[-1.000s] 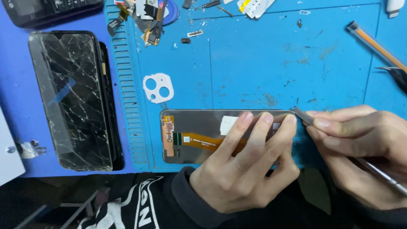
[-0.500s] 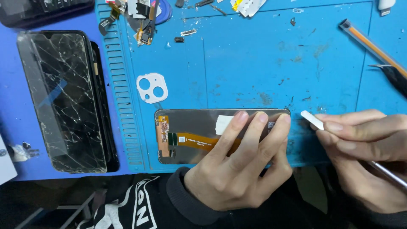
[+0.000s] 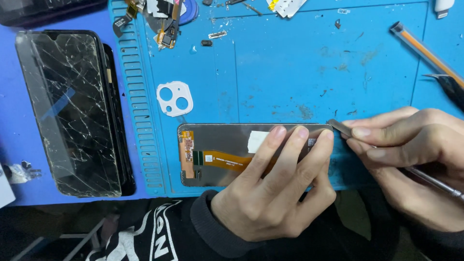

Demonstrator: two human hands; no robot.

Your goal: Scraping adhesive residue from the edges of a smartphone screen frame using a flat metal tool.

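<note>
Right now the phone display panel (image 3: 227, 154) lies face down at the near edge of the blue work mat (image 3: 290, 77), its long side running left to right, with an orange flex cable (image 3: 227, 160) and a white sticker (image 3: 257, 141) showing on its back. Treat it as thin, light and brittle — it will likely bend or crack if you lever it from one corner, and the flex looks as though it would tear easily. Hold it flat by pressing on the back, away from the cable, or lift it by its long edges.

Your left hand (image 3: 270, 193) lies open and flat on the panel, three fingertips spread across its right half, pinning it down rather than gripping. Your right hand (image 3: 411, 154) is closed in a pinch on a slim metal pry tool (image 3: 340, 128), whose flat tip touches the panel's far right corner; the shaft runs out under the hand to the near right.

Just beyond the panel to the far left sits a white camera bezel (image 3: 174, 99). Well to the left, off the mat, lies a cracked phone screen (image 3: 72, 111) on a dark frame. Along the far edge are small loose parts (image 3: 164, 24), and at the far right an orange-striped tool (image 3: 425, 50) beside dark tweezers (image 3: 449, 87).
</note>
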